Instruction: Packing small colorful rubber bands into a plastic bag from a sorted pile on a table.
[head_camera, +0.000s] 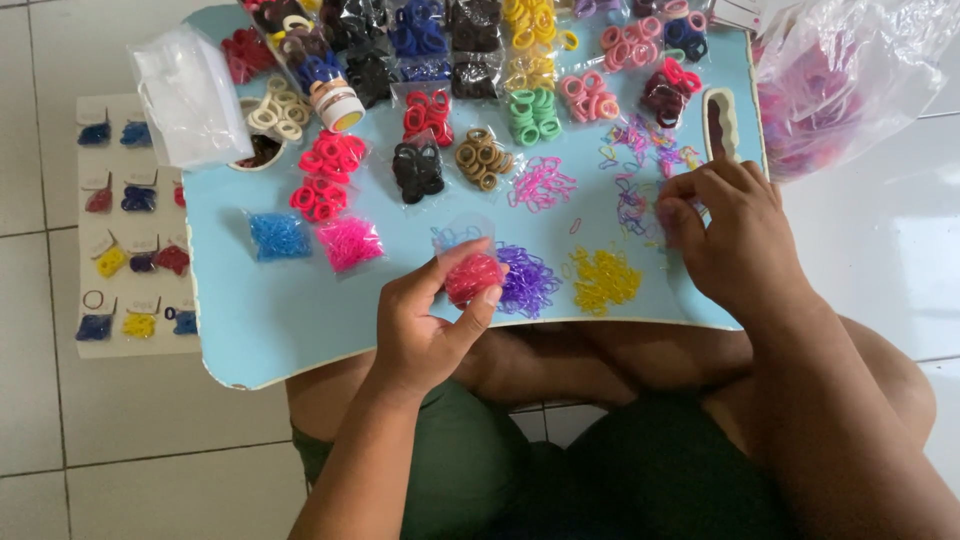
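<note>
1. The light blue tray (240, 330) carries bagged and loose elastic bands.
2. The right hand (735, 235), fingers curled, picks at mixed loose bands (640, 165) near the tray's right edge.
3. The left hand (430, 325) pinches a small clear bag of red bands (472, 277) at the tray's front, beside a purple pile (530, 280).

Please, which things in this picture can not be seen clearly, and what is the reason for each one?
- Head view: fingertips of the right hand are curled under it, so what they pinch among the mixed loose bands is hidden.
- The left hand covers part of the small bag of red bands.
- The top row of packets is cut by the upper edge.
- The large plastic bag blurs its contents.
</note>
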